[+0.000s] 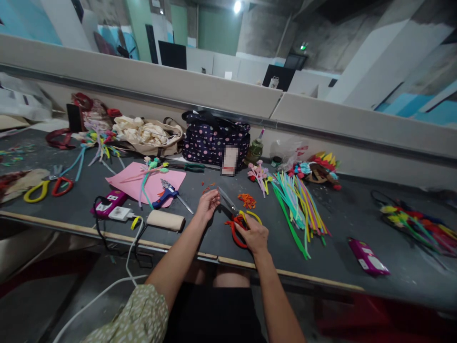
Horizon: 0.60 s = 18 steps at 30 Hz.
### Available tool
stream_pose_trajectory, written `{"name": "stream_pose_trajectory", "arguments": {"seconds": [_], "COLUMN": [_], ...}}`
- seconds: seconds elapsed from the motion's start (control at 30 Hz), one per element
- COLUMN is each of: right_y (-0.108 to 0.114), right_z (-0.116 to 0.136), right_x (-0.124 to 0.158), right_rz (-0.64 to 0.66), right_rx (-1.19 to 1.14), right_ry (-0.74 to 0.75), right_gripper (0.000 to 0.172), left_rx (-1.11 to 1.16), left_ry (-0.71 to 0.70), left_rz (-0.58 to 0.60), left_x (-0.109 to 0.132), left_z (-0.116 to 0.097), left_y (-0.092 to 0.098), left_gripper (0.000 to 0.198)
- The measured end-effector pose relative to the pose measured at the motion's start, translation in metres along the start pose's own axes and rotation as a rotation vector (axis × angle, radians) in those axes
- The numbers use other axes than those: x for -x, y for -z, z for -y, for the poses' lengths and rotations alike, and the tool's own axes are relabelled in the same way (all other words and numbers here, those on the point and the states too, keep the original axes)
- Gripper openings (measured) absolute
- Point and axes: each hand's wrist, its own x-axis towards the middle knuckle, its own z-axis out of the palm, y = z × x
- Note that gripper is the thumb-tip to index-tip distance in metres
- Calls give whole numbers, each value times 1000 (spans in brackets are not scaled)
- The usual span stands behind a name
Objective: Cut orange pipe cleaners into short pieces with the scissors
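My right hand point(254, 233) is closed around the handles of a pair of scissors point(233, 209) with one red and one yellow grip. The blades point up and left toward my left hand point(209, 206). My left hand has its fingers pinched together beside the blade tips; whatever they hold is too small or hidden to make out. A small heap of orange cut pieces point(247, 201) lies right of the blades, and a few orange bits point(206, 189) are scattered beyond my left fingers. More red-orange pieces point(229, 223) show by the scissor handles.
Bundled colourful pipe cleaners point(300, 205) lie to the right, with pink fuzzy flowers point(259, 176) behind. On the left are pink paper point(124, 177), a blue glue gun point(166, 194), a purple power strip point(110, 205), a beige roll point(166, 221) and other scissors point(37, 190). A dotted bag point(203, 138) stands behind.
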Motion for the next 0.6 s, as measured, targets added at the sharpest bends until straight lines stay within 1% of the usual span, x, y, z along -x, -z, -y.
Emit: {"name": "stream_pose_trajectory", "arguments": {"seconds": [0.2, 0.43, 0.6], "right_y": [0, -1, -3], "right_z": [0, -1, -2], "right_x": [0, 0, 1], "right_rz": [-10, 0, 0], "right_rx": [15, 21, 8], "right_ry": [12, 10, 5], "right_gripper": [50, 49, 48], "left_rx": [-1, -16, -42], "left_ry": [0, -8, -23], "left_rz": [-4, 8, -6], "left_x": [0, -1, -1], "left_z": [0, 1, 1], "left_y": [0, 1, 1], "left_gripper": [17, 18, 18]}}
